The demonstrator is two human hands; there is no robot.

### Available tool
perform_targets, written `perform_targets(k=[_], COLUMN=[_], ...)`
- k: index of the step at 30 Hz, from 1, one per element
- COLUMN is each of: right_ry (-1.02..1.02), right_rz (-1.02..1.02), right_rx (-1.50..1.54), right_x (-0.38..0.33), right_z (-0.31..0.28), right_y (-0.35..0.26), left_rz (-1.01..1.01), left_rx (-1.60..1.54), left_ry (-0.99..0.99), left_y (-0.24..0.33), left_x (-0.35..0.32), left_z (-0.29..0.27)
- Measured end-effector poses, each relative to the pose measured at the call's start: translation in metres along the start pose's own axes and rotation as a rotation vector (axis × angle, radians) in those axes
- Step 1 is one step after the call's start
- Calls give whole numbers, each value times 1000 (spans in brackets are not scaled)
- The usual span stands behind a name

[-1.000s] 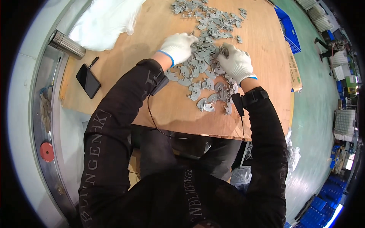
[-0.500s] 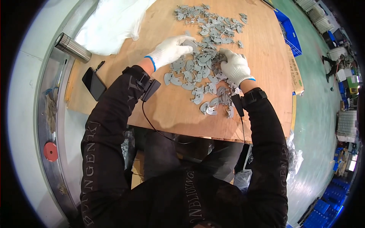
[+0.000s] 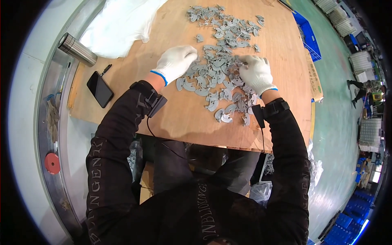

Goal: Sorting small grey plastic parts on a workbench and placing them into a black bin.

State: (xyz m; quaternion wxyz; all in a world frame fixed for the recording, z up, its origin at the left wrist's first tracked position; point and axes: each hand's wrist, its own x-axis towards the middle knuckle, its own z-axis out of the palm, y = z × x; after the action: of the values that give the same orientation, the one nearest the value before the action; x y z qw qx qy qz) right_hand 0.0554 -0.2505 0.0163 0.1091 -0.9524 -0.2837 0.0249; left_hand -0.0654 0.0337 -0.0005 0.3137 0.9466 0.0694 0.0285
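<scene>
Since the earlier frames, both of my hands have stayed on the pile of grey parts (image 3: 220, 77); the left hand (image 3: 176, 62) has slid back toward the pile's left edge after reaching further left half a second ago, and the right hand (image 3: 255, 73) has barely shifted. My reading: sorting goes on in the same spot, with no part carried away from the pile yet.

Head view, only one available:
- Left hand, white glove, lies palm down with fingers bent over parts at the pile's left margin. Whether it grips one, I cannot tell; the fingertips are hidden under the glove's back.
- Right hand, white glove, rests on the pile's right side, fingers curled toward a part at their tips. A pinch looks likely, but I cannot confirm it.
- Parts: flat, grey, crescent-shaped, scattered over the middle of the wooden counter (image 3: 179, 122), from between my hands up to the far edge, with a looser tail near my right wrist.
- Off to the left on the counter: black phone (image 3: 100, 88), metal flask (image 3: 76, 49) lying on its side, white plastic bag (image 3: 118, 24). All well apart from the pile.
- Black sensor strapped at each wrist, cable from the left one.
</scene>
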Motion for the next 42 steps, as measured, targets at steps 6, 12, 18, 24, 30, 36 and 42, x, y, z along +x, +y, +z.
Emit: perform_targets(k=[6, 12, 18, 24, 30, 36, 42], right_ry=[88, -4, 55, 105, 2, -261, -204], right_rz=[-73, -33, 319, 251, -55, 31, 107], right_rx=[-147, -65, 727, 590, 28, -121, -1], right_x=[1, 3, 5, 8, 30, 51, 48], right_z=[22, 13, -9, -20, -4, -6, -6], right_y=[-9, -6, 39, 34, 24, 18, 24], left_rz=[212, 100, -171, -186, -203, -241, -238], left_rx=[211, 271, 44, -99, -503, -660, -682], left_ry=[168, -101, -13, 102, 75, 142, 231], left_y=[-7, 11, 18, 8, 16, 15, 2], left_x=[0, 12, 8, 13, 17, 5, 5], left_z=[13, 3, -4, 3, 7, 5, 22])
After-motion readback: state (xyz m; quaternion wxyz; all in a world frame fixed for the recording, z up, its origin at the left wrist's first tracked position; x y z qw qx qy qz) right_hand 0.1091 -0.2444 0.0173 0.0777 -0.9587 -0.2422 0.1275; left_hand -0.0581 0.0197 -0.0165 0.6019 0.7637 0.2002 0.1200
